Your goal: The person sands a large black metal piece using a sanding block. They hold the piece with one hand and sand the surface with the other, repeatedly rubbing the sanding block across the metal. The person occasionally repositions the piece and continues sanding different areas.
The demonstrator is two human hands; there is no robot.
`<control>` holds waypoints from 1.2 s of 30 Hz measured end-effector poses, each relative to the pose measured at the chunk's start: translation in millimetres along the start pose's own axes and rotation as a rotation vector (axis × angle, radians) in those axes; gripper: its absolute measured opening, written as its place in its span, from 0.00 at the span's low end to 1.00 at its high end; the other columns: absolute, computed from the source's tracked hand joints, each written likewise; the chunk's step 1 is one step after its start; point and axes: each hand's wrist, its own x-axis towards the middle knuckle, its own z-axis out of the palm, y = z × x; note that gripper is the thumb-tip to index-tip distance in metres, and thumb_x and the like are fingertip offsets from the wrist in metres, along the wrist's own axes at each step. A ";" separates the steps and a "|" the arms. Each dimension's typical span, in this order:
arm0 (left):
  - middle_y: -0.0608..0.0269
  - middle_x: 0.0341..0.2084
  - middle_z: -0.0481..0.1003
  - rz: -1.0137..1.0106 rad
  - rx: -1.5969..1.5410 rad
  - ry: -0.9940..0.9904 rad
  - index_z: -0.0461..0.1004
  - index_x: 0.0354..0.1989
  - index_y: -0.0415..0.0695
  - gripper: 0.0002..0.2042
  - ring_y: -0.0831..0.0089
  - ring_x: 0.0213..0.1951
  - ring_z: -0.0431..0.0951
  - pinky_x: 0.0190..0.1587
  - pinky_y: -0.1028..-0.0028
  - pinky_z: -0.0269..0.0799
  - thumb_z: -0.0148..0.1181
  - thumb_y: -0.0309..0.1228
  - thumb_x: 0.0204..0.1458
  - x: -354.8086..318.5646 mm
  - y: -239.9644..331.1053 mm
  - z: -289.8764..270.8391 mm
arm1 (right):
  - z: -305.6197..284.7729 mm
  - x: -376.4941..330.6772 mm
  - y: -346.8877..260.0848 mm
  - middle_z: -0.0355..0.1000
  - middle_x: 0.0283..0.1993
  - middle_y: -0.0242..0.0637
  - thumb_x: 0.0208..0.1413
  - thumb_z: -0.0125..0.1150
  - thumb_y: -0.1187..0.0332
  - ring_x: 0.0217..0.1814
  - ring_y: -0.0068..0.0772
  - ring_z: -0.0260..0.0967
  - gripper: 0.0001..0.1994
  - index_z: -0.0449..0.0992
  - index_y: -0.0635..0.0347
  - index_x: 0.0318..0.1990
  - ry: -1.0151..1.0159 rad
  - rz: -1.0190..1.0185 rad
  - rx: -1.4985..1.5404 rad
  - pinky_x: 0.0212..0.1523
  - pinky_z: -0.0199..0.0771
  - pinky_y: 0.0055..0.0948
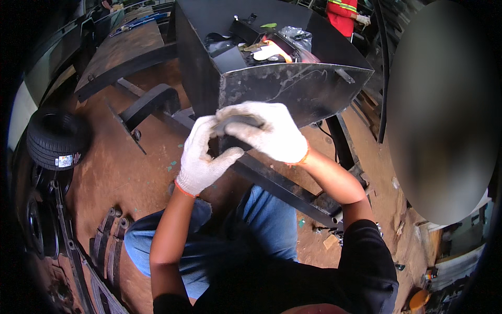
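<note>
Both my hands wear white knit gloves with orange cuffs and meet in front of the near corner of a dark metal box [272, 86]. My right hand [280, 131] is closed around a dark grey rounded piece [243, 121], its thumb across the front; the kind of piece is not clear. My left hand [198, 154] curls against the left end of that piece, thumb stretched toward the right; its fingertips are partly hidden. Just below the hands, a black steel beam [282, 186] runs down to the right.
A tyre [55, 138] lies at the left, above wheel rims and leaf springs [107, 246]. Plastic bags and loose parts [277, 47] rest on the box. Far right, a person in a red vest [342, 15] stands behind it. A big blurred grey shape [444, 110] covers the right side.
</note>
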 end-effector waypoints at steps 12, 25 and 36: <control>0.68 0.32 0.79 -0.354 -0.283 -0.132 0.80 0.42 0.34 0.06 0.83 0.33 0.76 0.35 0.79 0.73 0.66 0.23 0.58 -2.5 5.4 -24.3 | 18.5 -10.4 22.3 0.80 0.46 0.34 0.68 0.61 0.60 0.46 0.19 0.75 0.17 0.78 0.68 0.52 0.130 0.407 0.511 0.48 0.74 0.20; 0.66 0.31 0.78 -0.378 -0.271 -0.035 0.80 0.39 0.34 0.10 0.83 0.34 0.75 0.37 0.79 0.73 0.69 0.29 0.57 -1.2 -4.8 -26.4 | 2.8 -22.2 48.6 0.77 0.53 0.42 0.66 0.62 0.61 0.51 0.31 0.77 0.23 0.73 0.72 0.60 0.056 0.421 0.802 0.51 0.79 0.31; 0.69 0.34 0.79 -0.350 -0.264 -0.055 0.80 0.44 0.36 0.08 0.84 0.35 0.76 0.37 0.80 0.73 0.66 0.24 0.59 -3.8 -12.7 -26.6 | 2.2 -26.2 52.6 0.77 0.54 0.43 0.66 0.61 0.65 0.52 0.32 0.77 0.21 0.74 0.71 0.60 0.048 0.389 0.887 0.53 0.78 0.31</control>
